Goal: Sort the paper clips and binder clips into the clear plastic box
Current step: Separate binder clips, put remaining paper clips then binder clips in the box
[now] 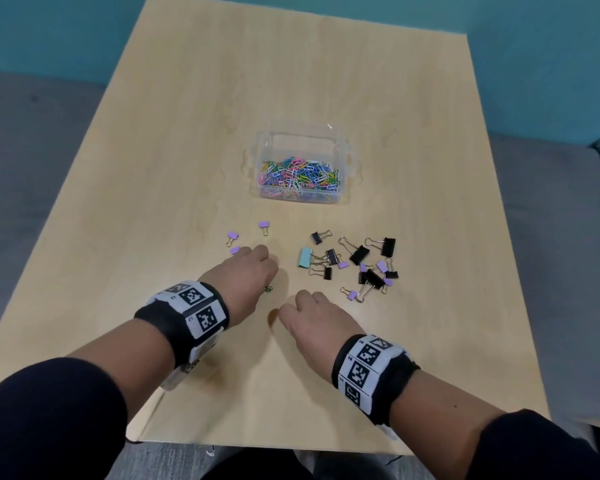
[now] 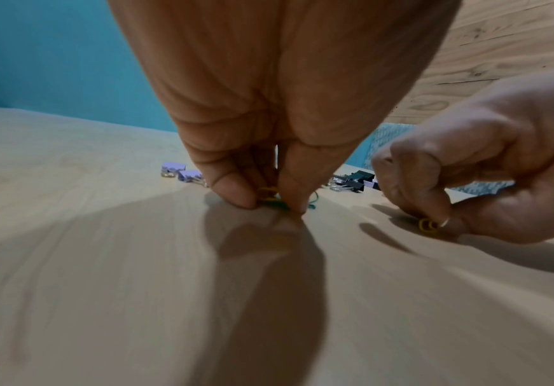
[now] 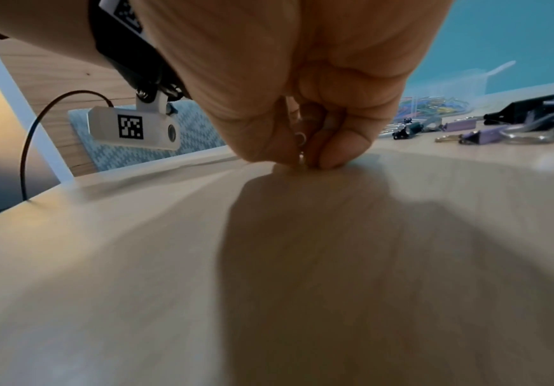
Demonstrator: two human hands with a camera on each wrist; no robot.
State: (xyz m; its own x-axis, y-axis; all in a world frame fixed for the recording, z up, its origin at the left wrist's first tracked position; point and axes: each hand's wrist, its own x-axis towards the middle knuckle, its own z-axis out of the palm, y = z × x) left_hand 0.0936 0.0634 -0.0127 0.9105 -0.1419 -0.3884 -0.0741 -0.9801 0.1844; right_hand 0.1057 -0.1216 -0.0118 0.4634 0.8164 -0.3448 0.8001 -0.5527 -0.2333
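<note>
My left hand [image 1: 257,270] is knuckles-up on the table, and in the left wrist view [image 2: 273,206] its thumb and finger pinch green and yellow paper clips [image 2: 270,199] against the wood. A green paper clip [image 1: 268,289] pokes out beside it. My right hand [image 1: 293,311], close by, pinches a yellow paper clip [image 2: 428,226]; small clips show between its fingertips [image 3: 323,159]. The clear plastic box [image 1: 349,161] stands farther back, holding several coloured paper clips [image 1: 300,174].
A heap of black, purple and one light-blue binder clips [image 1: 357,263] lies right of my hands. Three small purple binder clips [image 1: 264,226] are scattered ahead of the left hand. The light wooden table [image 1: 170,168] ends near my body; grey floor surrounds it.
</note>
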